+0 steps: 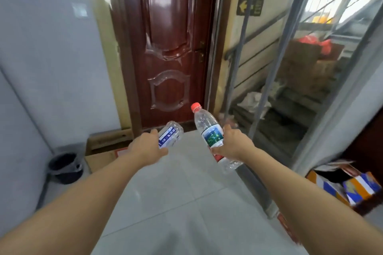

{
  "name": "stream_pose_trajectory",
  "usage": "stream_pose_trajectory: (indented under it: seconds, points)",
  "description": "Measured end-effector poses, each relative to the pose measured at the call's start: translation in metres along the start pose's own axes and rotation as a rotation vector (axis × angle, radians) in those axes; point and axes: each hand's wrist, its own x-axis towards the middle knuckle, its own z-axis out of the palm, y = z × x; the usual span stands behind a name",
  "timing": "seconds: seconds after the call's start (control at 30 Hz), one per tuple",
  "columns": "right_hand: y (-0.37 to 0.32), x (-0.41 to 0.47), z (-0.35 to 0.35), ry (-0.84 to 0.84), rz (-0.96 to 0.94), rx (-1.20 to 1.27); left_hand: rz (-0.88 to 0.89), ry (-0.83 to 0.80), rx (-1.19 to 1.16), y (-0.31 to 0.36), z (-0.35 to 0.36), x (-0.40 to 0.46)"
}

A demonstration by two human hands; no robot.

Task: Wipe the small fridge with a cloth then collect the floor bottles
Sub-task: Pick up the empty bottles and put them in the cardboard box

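I have both bare arms stretched forward, my left hand (146, 144) and my right hand (235, 144) each curled in a grip.

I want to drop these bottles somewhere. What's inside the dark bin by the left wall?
The bin shows a dark liner and a dark interior; its contents cannot be made out. Its bottom is hidden by the rim.

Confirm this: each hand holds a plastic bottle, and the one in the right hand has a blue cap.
Not quite. The head view shows the right hand holding a bottle with a red cap, not blue. The left hand does hold a blue-labelled bottle.
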Motion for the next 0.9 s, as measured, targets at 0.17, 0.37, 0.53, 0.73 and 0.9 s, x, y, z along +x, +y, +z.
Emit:
stream_pose_trajectory:
  seconds: [0.17,0.37,0.53,0.73,0.9]
  points:
    - [0.015,0.109,-0.004,-0.075,-0.141,-0.026,-0.176,0.003,-0.019,0.017,0.007,0.062]
    - [-0.004,0.220,0.012,-0.160,-0.274,0.043,-0.315,-0.004,-0.002,0.003,0.010,0.131]
    - [-0.039,0.315,0.029,-0.161,-0.384,0.022,-0.375,0.020,-0.029,-0.028,0.012,0.211]
    - [-0.087,0.430,0.037,-0.205,-0.448,-0.005,-0.468,0.008,-0.073,-0.065,0.007,0.320]
    - [-0.123,0.514,0.040,-0.250,-0.503,0.018,-0.542,-0.006,-0.093,-0.092,-0.001,0.391]
